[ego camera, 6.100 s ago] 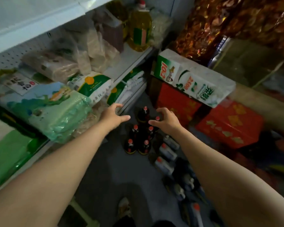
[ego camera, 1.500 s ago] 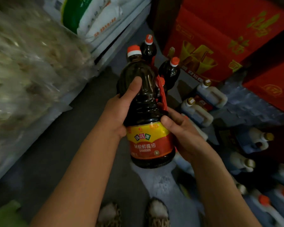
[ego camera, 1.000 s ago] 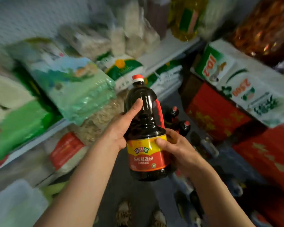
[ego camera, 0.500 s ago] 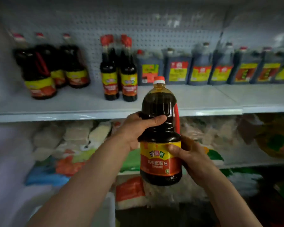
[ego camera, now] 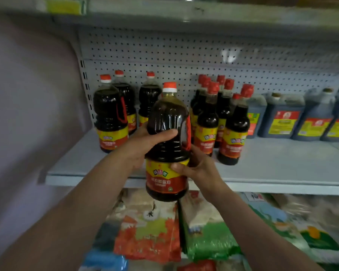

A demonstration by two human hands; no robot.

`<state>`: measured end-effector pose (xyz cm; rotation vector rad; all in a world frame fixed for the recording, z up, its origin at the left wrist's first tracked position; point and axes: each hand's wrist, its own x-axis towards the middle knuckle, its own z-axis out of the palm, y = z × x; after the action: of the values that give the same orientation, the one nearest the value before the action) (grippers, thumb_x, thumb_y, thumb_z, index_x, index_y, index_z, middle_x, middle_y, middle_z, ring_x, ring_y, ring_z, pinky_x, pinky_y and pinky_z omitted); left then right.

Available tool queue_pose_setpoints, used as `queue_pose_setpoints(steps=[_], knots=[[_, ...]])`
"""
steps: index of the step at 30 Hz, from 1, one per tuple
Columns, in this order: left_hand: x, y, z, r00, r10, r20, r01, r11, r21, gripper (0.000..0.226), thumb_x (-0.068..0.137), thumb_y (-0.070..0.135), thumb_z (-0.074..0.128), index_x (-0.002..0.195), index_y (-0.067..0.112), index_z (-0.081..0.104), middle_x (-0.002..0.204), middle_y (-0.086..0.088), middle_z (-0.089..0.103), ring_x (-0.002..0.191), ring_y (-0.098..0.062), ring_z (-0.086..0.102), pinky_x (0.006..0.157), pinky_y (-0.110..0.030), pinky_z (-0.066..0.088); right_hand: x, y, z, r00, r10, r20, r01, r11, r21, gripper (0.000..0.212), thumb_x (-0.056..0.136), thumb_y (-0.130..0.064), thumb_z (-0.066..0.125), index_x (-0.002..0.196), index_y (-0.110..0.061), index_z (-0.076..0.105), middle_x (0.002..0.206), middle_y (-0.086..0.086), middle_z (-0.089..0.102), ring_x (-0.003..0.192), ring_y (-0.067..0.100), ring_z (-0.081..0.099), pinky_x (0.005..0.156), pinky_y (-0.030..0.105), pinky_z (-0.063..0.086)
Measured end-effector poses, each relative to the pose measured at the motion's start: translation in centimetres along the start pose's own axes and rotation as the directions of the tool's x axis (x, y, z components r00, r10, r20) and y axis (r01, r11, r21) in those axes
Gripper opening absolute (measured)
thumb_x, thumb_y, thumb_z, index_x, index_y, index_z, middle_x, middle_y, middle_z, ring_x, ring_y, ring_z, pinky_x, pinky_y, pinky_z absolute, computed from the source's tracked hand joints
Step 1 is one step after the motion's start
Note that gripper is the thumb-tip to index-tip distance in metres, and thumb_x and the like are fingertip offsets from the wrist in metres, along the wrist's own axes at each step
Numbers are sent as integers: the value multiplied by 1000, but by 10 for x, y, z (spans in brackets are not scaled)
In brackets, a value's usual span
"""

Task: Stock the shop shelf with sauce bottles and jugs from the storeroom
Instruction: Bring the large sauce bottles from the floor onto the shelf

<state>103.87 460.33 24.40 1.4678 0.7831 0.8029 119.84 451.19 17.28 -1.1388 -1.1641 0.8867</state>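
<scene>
Both my hands hold a big dark sauce bottle (ego camera: 167, 122) with a red cap, red side handle and yellow-red label, upright in front of the grey shelf (ego camera: 272, 165). My left hand (ego camera: 143, 145) grips its waist from the left, thumb across the front. My right hand (ego camera: 198, 167) holds its lower right side, thumb on the label. The bottle's base hangs just below the shelf's front edge. On the shelf stand three like bottles (ego camera: 111, 118) at the left, several slimmer sauce bottles (ego camera: 231, 130) in the middle and several dark jugs (ego camera: 282, 118) at the right.
A pegboard back panel (ego camera: 184, 53) closes the shelf behind, and another shelf board (ego camera: 184, 14) runs above. Bagged goods (ego camera: 151, 231) fill the level below. A pale wall (ego camera: 27, 114) borders the left. Bare shelf surface lies between the left bottles and the slim ones.
I have lifted the bottle from the storeroom floor and turned to the sauce shelf. Since half a second ago the shelf has come closer and the bottle has risen to shelf height.
</scene>
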Motion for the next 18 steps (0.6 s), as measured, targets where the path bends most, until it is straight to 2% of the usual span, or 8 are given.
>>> queue_pose_setpoints(steps=[3,6,10,13,15,16,18], knots=[[24,-6,-33,999,19,40,-19,1000,-3,62,55,39,91,110,44,64,113,9,73,112,-17,64,100,-45,49,39,16,19,1000,1,-2,-1,998,-62,66,77,-3,84,136,-17,58,124,0,73,116,14,68,94,33,57],[44,-14,-57,998,26,59,-26,1000,-8,59,57,33,85,111,41,61,115,9,71,111,-14,63,99,-43,49,68,29,30,1000,5,-16,-7,992,-123,74,75,-2,86,139,-19,56,126,-4,71,119,7,65,100,31,54],[71,-25,-78,998,32,56,-33,999,1,80,48,35,96,119,42,60,119,9,70,115,-18,62,100,-45,48,95,44,35,1000,-17,-26,12,981,-195,78,75,-4,87,143,-21,52,128,-7,69,123,1,60,99,23,53],[88,-24,-85,997,18,69,-20,1000,23,88,54,34,91,132,40,52,121,13,65,116,-17,58,90,-38,49,115,50,35,1000,-11,-21,6,968,-251,80,76,-10,86,146,-22,49,134,-9,65,124,-3,57,92,16,51],[96,-18,-87,996,-6,94,1,999,52,81,68,27,86,136,39,45,116,17,61,112,-16,55,80,-32,46,128,52,34,999,-5,-33,-5,956,-293,83,76,-18,87,148,-26,47,137,-11,62,128,0,55,100,22,50],[100,-14,-88,994,-35,101,29,997,67,81,73,26,84,140,40,41,118,16,58,113,-19,52,83,-35,46,134,54,34,999,-2,-42,-11,951,-309,84,76,-22,88,148,-29,46,138,-11,61,131,4,53,104,28,49],[108,-10,-92,991,-97,93,88,991,99,88,74,30,85,146,41,35,138,8,51,128,-26,45,96,-53,42,143,56,35,999,4,-53,-21,943,-332,85,74,-30,89,148,-34,47,139,-12,61,133,9,52,109,39,48]])
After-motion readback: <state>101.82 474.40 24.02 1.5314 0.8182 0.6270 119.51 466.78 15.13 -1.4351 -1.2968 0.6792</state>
